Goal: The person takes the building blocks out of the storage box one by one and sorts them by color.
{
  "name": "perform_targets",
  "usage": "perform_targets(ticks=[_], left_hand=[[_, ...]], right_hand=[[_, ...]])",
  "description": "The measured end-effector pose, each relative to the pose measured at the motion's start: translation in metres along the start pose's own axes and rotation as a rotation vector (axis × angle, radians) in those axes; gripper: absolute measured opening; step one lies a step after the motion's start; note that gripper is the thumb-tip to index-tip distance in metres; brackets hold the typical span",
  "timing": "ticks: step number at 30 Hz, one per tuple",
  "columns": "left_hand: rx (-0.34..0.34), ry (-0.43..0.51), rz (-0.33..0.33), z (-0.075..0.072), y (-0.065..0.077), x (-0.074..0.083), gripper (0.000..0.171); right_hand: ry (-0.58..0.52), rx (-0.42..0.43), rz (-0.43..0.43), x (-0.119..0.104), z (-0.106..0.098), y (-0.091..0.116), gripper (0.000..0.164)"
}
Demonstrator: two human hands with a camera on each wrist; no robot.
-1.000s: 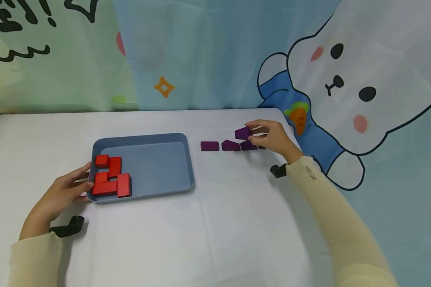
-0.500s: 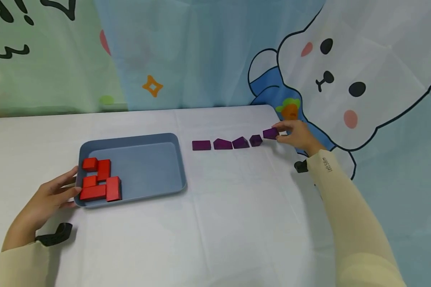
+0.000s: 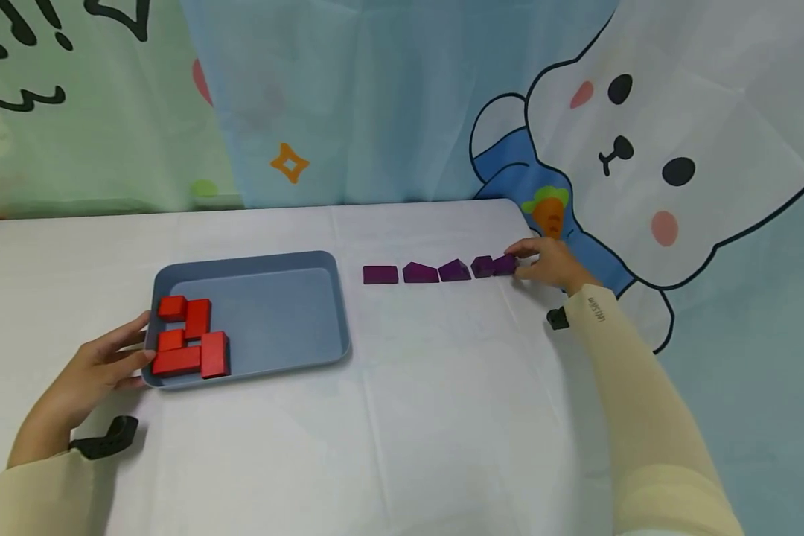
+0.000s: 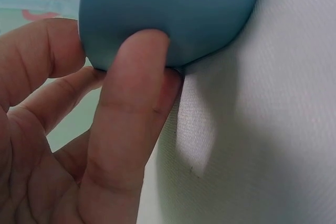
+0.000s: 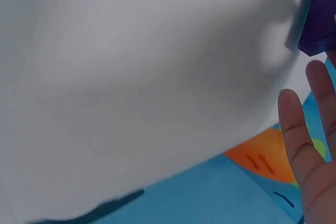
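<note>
The right hand (image 3: 548, 263) pinches a purple block (image 3: 505, 265) between thumb and fingers; in its wrist view two other fingers stand out straight. The block is dark, glossy and flat-sided with angled edges, and the fingers cover its right end. It sits just left of the hand, near the desk's far right corner, its left end seeming to meet the next piece. Whether it rests fully on the desk (image 3: 275, 454), I cannot tell.

The left hand (image 3: 97, 372) holds the tray (image 3: 278, 320) by its left end, thumb against the outer wall and fingers bent. The tray is blue-grey, shallow and round-cornered.

Five red blocks (image 3: 215, 354), small cubes and longer bars, lie grouped inside at the end nearest the left hand. The held block is well apart from that hand, beyond the tray's right side.

Between tray and right hand, four more purple pieces (image 3: 420, 273) form a row: a rectangle, two with slanted tops, then a many-sided one.

Behind hangs a cloth (image 3: 388, 104) printed with a white animal and a carrot.
</note>
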State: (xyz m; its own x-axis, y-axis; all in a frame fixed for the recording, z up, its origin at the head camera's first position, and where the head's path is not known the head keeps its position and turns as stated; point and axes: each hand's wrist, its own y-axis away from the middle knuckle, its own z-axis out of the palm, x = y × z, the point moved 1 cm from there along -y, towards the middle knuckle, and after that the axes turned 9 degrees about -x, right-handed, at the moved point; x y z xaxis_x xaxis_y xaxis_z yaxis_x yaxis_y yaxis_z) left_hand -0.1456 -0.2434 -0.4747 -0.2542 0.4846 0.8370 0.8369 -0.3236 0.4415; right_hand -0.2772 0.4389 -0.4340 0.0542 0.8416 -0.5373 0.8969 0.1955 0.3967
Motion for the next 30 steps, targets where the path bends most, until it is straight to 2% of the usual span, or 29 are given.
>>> perform_targets(ticks=[5,8,16,21,24,27,30], left_hand=[[0.016,0.006,-0.013,0.002,0.005,-0.001,0.070],[0.027,0.010,-0.023,0.002,0.008,-0.002,0.071],[0.060,0.018,-0.017,0.005,0.013,-0.003,0.071],[0.075,0.039,-0.013,0.010,0.009,0.001,0.071],[0.081,0.056,0.006,0.015,0.002,0.007,0.070],[0.080,0.073,0.029,0.021,-0.005,0.012,0.069],[0.073,0.090,0.051,0.025,-0.012,0.015,0.069]], right_hand=[[-0.019,-0.024,0.016,-0.001,0.006,-0.011,0.049],[-0.035,-0.020,-0.009,-0.002,0.008,-0.015,0.054],[-0.189,0.081,-0.207,-0.016,0.005,-0.020,0.060],[-0.322,0.127,-0.272,-0.049,0.011,-0.014,0.054],[-0.399,0.140,-0.394,-0.075,0.022,-0.012,0.047],[-0.431,0.113,-0.529,-0.100,0.035,-0.013,0.042],[-0.419,0.039,-0.615,-0.126,0.049,-0.018,0.042]])
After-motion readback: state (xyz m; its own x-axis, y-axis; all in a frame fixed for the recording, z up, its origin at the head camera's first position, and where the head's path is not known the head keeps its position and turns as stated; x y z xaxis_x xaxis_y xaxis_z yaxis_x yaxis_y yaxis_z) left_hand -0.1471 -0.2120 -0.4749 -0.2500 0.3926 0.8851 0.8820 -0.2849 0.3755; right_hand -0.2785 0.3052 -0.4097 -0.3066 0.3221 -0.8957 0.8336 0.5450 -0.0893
